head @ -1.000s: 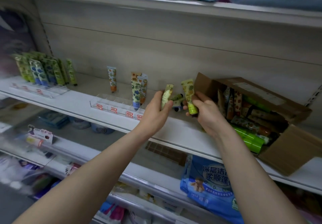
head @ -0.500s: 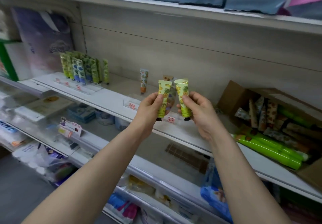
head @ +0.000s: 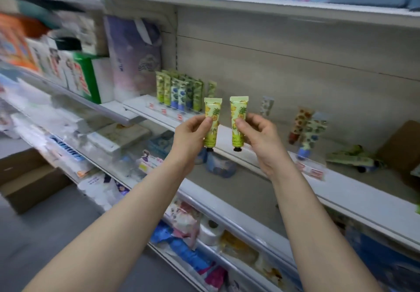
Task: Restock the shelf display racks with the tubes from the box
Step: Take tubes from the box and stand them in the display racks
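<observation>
Now nearer the stocked rack (head: pixel 168 112), the left hand (head: pixel 190 137) pinches the left tube (head: pixel 212 113), right hand (head: pixel 261 140) the right tube (head: pixel 238 112).

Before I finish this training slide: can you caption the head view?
Left hand pinches the left tube, right hand the right tube, both yellow, upright, caps down, before the display rack.

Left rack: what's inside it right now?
The rack holds upright tubes, green and blue-patterned, in rows. Its right end is hidden behind the left hand and its pineapple tube.
</observation>
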{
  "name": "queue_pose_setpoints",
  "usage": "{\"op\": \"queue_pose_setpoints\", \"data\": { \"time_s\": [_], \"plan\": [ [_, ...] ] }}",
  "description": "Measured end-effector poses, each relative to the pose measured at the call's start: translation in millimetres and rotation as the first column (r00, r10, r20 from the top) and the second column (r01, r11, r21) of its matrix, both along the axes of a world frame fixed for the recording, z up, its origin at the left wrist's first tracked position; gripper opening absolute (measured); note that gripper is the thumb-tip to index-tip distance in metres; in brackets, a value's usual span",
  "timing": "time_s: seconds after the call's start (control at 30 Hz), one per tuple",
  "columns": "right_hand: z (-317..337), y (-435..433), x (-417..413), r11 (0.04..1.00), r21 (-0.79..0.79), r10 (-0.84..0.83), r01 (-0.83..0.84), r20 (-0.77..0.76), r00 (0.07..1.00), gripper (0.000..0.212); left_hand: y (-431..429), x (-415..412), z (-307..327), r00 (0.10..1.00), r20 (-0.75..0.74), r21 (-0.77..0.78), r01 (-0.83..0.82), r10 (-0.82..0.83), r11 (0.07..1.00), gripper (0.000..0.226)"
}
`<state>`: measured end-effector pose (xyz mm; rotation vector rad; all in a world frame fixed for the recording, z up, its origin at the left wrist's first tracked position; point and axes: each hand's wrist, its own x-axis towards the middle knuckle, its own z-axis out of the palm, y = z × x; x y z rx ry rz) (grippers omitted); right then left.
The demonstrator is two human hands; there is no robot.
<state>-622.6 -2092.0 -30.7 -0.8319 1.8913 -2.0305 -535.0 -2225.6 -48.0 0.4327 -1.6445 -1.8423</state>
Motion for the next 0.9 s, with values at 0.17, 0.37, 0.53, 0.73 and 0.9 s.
{"op": "queue_pose_setpoints", "data": {
  "time_s": [0.17, 0.37, 0.53, 0.73, 0.9],
  "plan": [
    [-3.5, -69.1, 22.6, 0.997, -0.01, 0.074, -0.074, -0.006, 0.997, 0.018, -62.5, 35.2, 1.3, 0.998, -0.02, -0.007, -0.059, 0.058, 0.998, 0.019],
    [-8.1, -138.4, 46.3, 0.991, 0.001, 0.131, -0.131, 0.005, 0.991, 0.015, -133.2, 69.2, -7.1, 0.991, 0.01, -0.015, -0.137, 0.137, 0.99, 0.019],
    [-8.0, -180.0, 54.4, 0.984, 0.018, 0.176, -0.176, -0.008, 0.984, 0.018, -175.1, 78.4, -12.8, 0.985, 0.037, 0.011, -0.168, 0.167, 0.986, 0.017],
    [-9.8, -229.9, 35.9, 0.982, 0.038, 0.186, -0.185, -0.024, 0.982, 0.022, -217.3, 66.6, -12.1, 0.984, -0.002, 0.037, -0.175, 0.175, 0.984, 0.013],
    [-4.0, -272.1, 14.5, 0.977, 0.042, 0.211, -0.209, -0.057, 0.976, 0.02, -252.9, 45.1, -0.1, 0.984, -0.011, 0.018, -0.176, 0.176, 0.984, 0.014]
  ]
}}
